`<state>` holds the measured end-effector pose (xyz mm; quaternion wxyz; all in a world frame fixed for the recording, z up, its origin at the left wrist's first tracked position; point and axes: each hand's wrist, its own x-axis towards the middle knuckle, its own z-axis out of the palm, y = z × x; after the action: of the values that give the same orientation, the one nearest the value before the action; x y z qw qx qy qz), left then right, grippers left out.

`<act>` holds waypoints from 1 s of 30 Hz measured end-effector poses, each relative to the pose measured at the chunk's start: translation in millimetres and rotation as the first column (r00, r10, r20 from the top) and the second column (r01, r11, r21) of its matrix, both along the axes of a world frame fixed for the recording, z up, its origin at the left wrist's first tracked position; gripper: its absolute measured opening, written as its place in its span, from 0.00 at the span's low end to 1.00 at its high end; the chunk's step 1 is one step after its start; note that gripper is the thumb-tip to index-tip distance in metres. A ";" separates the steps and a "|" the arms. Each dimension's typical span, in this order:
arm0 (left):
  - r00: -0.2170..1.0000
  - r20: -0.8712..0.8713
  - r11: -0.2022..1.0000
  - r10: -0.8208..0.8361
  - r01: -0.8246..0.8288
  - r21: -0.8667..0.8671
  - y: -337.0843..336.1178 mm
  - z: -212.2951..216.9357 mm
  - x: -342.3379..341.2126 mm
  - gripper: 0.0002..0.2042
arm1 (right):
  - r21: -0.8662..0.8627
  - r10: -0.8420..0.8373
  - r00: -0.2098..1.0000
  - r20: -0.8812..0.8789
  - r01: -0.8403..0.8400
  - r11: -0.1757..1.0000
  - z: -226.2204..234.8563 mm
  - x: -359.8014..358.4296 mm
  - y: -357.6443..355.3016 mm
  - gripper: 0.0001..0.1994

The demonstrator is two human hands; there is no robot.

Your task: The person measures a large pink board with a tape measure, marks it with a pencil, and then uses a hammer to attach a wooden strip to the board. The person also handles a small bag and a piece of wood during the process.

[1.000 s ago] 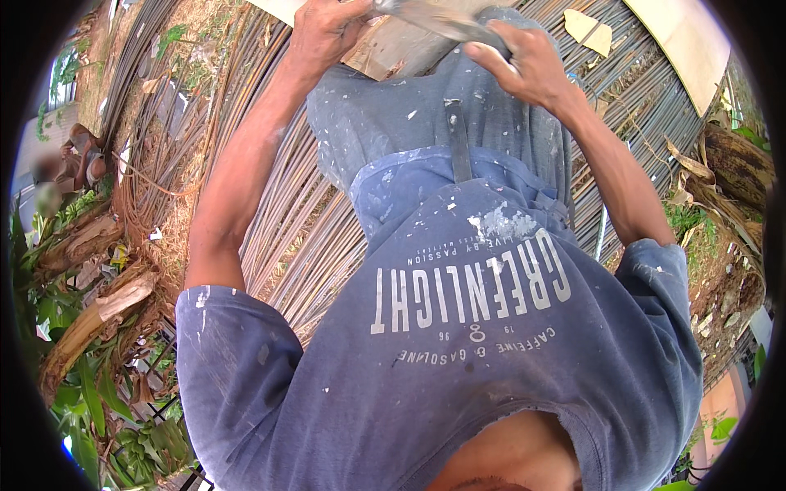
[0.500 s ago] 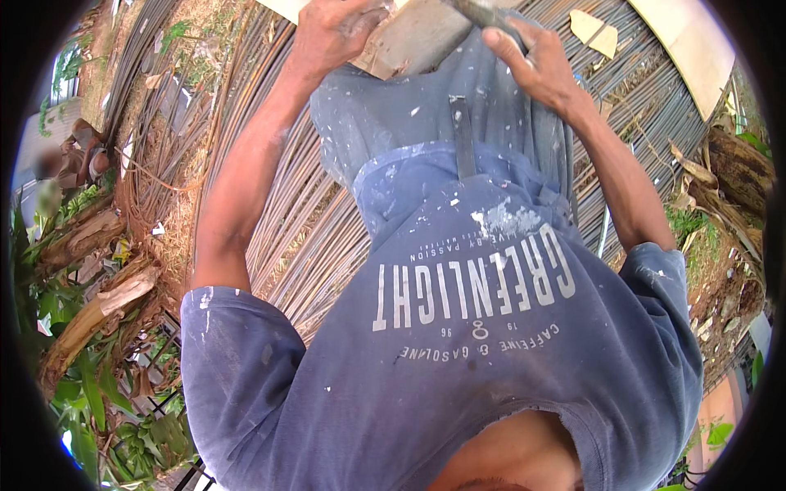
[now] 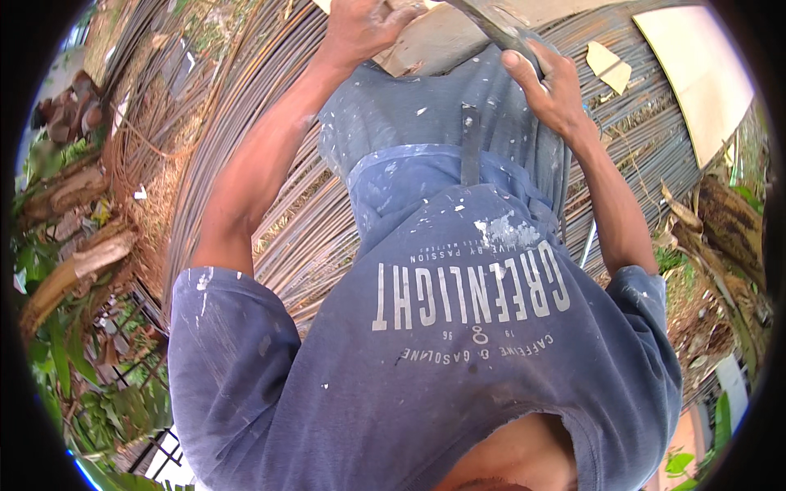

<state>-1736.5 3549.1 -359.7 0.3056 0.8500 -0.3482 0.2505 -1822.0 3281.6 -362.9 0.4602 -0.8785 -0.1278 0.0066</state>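
My right hand (image 3: 550, 88) is closed round the end of a long, narrow dark tool (image 3: 499, 31), its thumb laid along it. The tool slants up and left past the upper edge, so its far end and its kind stay hidden. Below it, over my lap, lies a grey-brown board (image 3: 438, 41) with a worn brownish corner. My left hand (image 3: 364, 31) is at the board's left side, fingers curled and thumb pointing right. The upper edge cuts off part of that hand, and whatever it grips cannot be made out.
Long thin rods (image 3: 270, 213) lie bundled beneath and around me. At right are a pale broken piece (image 3: 607, 69) and a large cream sheet (image 3: 696, 78). Logs (image 3: 78, 274) and plants lie left, with dry stems (image 3: 729, 213) right. A blurred person (image 3: 74, 110) is at far left.
The view has shifted a little. Both hands appear slightly farther right, and the dark tool shows more of its length. My right hand keeps its grip on it.
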 end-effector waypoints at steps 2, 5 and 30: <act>0.999 0.047 1.000 -0.016 0.017 -0.017 0.1 -2.1 2.6 0.16 | 0.010 0.001 1.000 -0.007 -0.001 1.000 -1.8 0.1 3.2 0.31; 0.998 0.065 0.999 0.010 -0.007 -0.046 -0.2 -4.1 1.6 0.14 | -0.005 0.012 1.000 -0.017 -0.012 1.000 -2.3 1.0 5.1 0.32; 0.997 -0.003 0.948 0.080 -0.077 -0.308 -14.4 -9.8 -8.1 0.03 | 0.080 -0.093 0.990 -0.104 0.102 0.992 -5.5 -13.7 -5.1 0.30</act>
<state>-1744.6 3534.7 -369.5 0.4225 0.8041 -0.2724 0.3174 -1835.7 3276.5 -368.3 0.5027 -0.8620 -0.0614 0.0228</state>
